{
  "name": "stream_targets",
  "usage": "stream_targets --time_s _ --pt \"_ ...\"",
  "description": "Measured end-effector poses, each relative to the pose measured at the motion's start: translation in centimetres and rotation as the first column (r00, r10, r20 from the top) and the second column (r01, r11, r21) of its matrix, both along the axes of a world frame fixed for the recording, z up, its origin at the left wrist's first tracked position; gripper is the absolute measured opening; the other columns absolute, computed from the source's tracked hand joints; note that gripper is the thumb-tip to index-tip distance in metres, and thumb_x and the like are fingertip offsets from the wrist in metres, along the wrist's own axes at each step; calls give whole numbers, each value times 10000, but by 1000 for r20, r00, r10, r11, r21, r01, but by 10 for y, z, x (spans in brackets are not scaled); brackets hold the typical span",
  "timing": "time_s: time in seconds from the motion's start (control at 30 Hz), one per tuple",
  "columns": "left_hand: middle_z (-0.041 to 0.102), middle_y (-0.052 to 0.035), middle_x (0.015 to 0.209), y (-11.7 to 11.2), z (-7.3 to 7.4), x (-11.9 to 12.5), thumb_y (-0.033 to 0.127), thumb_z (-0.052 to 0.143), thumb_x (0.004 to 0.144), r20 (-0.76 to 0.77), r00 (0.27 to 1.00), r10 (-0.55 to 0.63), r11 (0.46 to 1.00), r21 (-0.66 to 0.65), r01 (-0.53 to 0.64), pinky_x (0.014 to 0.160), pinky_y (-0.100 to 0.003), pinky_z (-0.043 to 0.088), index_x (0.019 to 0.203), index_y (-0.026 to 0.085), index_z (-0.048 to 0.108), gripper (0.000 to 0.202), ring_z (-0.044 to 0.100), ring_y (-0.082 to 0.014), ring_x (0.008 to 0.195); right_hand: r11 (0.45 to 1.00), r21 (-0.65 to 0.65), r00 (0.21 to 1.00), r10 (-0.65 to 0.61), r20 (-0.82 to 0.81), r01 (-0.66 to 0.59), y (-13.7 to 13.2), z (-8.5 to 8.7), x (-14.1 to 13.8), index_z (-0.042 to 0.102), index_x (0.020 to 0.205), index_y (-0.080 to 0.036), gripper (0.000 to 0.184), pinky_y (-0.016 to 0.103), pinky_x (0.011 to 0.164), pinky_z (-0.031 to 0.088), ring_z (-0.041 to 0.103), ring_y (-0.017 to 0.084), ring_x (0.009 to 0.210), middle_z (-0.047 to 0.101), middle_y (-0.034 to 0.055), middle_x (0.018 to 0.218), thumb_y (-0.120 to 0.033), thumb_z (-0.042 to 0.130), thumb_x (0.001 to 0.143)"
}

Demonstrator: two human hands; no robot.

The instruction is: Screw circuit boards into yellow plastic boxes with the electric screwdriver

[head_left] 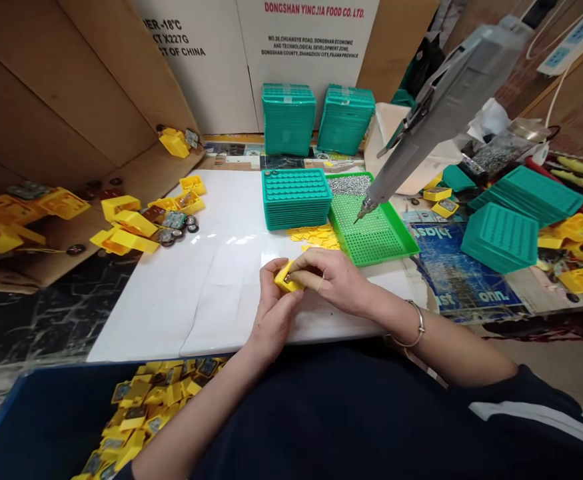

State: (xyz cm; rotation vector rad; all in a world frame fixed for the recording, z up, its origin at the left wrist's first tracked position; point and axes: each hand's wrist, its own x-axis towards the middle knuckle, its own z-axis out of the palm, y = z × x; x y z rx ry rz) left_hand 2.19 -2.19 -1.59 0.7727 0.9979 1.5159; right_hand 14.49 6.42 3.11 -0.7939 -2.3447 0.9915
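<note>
Over the front of the white work surface, my left hand (270, 319) is closed round a small yellow plastic case (284, 277). My right hand (338, 279) meets it from the other side, its thumb and fingertips pinched at the case's open face. A small metallic bit shows by those fingertips, too small to name. Just beyond the hands lie loose flat yellow pieces (321, 236). Behind them stands a stack of teal trays (297, 199). To its right is a green perforated basket (394, 245) with many small screws (350, 185) at its far end.
A grey electric screwdriver (411, 133) hangs point-down above the basket. Yellow cases with circuit boards (131, 223) lie at left. A blue bin (36, 407) at lower left holds many yellow cases. More teal trays (501, 237) lean at right, and two wrapped stacks (288, 120) stand behind.
</note>
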Motion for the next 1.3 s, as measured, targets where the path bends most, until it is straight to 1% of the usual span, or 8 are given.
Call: stream_targets --time_s 0.17,0.37,0.5,0.57,0.63,0.77,1.0,1.3 --pt "477 -7 1096 -5 -1 0 171 561 837 -234 972 9 1000 19 -4 880 -275 401 1219 265 373 436 476 -153 972 992 122 999 -16 37 11 -5 -3 -1 591 812 -164 93 293 746 409 551 143 782 623 36 822 -216 561 884" --pt "551 -13 1049 -11 7 -8 190 545 845 -329 933 -144 990 -60 131 877 -300 422 1148 225 473 314 531 -164 946 900 -426 995 -64 79 92 4 -17 8 483 886 -205 406 218 544 356 473 87 566 497 -89 615 -381 782 676" --pt "618 -16 1048 -10 8 -15 229 599 837 -171 962 -215 974 -107 199 874 -302 462 1116 222 568 281 591 -170 957 847 -532 996 57 71 -11 14 -17 13 512 821 -189 353 211 521 343 468 79 549 515 -71 607 -455 726 732" --pt "651 -38 1064 -9 7 -17 275 595 863 -34 980 -197 973 -128 191 872 -325 489 1109 216 589 253 621 -188 980 909 -415 998 49 48 -25 21 -10 13 565 835 -173 257 229 583 388 522 93 611 591 -26 686 -424 622 841" --pt "681 -69 1034 -10 7 -19 303 576 885 73 981 -179 969 -159 188 815 -343 526 1075 194 600 221 652 -212 963 992 -98 989 -63 133 76 31 -2 12 623 875 -161 192 261 677 407 574 126 740 659 32 831 -334 546 908" --pt "703 -98 983 -10 8 -20 305 583 885 127 966 -226 954 -173 246 724 -349 559 1043 170 596 208 684 -238 919 859 510 802 -340 492 51 52 6 4 666 933 -136 208 317 688 358 585 225 909 675 126 965 -154 459 919" --pt "679 -84 1128 -5 11 -20 271 630 850 155 981 -116 972 -187 145 837 -368 557 1026 180 615 199 680 -238 1014 835 529 637 -329 697 -148 56 3 -9 662 962 -136 240 339 648 318 609 253 861 690 152 928 -131 428 912" --pt "726 -64 926 1 16 -15 235 607 842 191 980 -55 976 -195 93 743 -350 571 1036 190 541 210 716 -219 867 885 464 776 -275 567 -25 49 2 1 640 976 -140 187 305 695 342 583 210 894 682 122 985 -172 461 932"
